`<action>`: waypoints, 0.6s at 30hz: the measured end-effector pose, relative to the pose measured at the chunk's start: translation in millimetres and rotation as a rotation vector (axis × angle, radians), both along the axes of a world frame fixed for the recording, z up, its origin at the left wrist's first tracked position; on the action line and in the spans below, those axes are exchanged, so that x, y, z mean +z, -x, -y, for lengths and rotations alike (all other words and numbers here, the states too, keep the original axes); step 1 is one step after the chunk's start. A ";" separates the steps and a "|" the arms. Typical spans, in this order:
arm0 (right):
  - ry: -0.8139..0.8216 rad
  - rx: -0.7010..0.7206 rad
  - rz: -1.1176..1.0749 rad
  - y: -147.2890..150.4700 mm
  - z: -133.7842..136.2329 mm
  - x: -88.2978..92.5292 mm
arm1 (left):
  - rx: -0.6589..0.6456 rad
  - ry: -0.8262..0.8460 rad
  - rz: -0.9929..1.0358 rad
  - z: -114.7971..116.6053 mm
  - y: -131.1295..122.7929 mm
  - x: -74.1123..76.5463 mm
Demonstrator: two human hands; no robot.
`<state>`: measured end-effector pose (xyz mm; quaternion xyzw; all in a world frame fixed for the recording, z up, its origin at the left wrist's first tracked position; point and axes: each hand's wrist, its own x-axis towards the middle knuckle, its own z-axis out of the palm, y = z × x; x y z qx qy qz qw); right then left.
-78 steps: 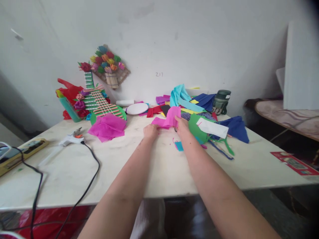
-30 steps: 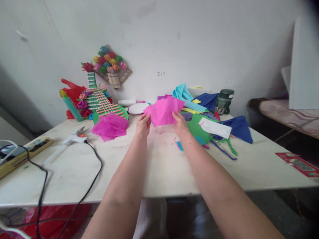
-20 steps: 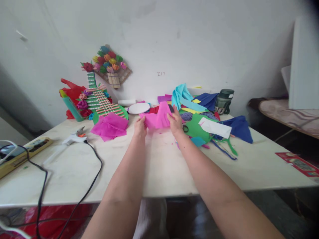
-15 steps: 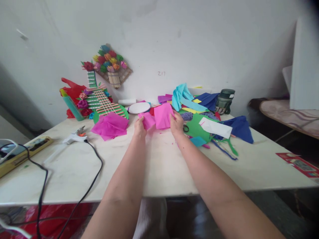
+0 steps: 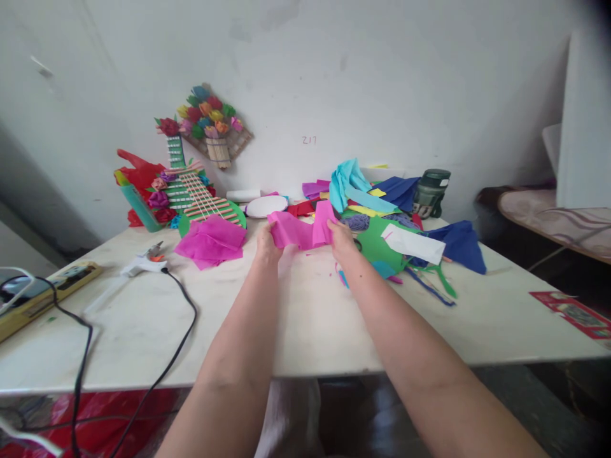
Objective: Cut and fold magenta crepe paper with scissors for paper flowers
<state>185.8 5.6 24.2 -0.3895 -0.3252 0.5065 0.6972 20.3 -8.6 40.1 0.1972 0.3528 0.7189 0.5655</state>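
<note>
Between my two hands a strip of pink crepe paper is held up over the middle of the table. My left hand pinches its left end, fingers closed. At the other end, my right hand grips the paper, which stands up in a fold there. Left of my left hand lies a pile of pink paper sheets. Just right of my right hand are green paper and a roll of grey-purple yarn. Scissors, partly hidden, show a dark handle beside my right wrist.
A glue gun with a black cord and a power strip lie at left. A guitar-shaped craft leans at the back. A white disc, light blue paper, and a dark green bottle stand or lie behind.
The pink paper has been drawn out into a longer, wider strip between my hands. My right hand has shifted slightly right and down; my left hand stays nearly in place.
</note>
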 end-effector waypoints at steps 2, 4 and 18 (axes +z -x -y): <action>0.058 0.047 0.000 0.6 5.5 2.7 | -0.047 -0.047 0.005 1.8 -1.3 3.9; 0.098 0.180 -0.015 0.4 12.8 6.6 | -0.085 -0.072 0.000 3.1 -2.3 6.4; -0.142 0.260 -0.112 8.4 23.3 6.2 | -0.164 -0.149 0.127 11.3 -3.4 13.9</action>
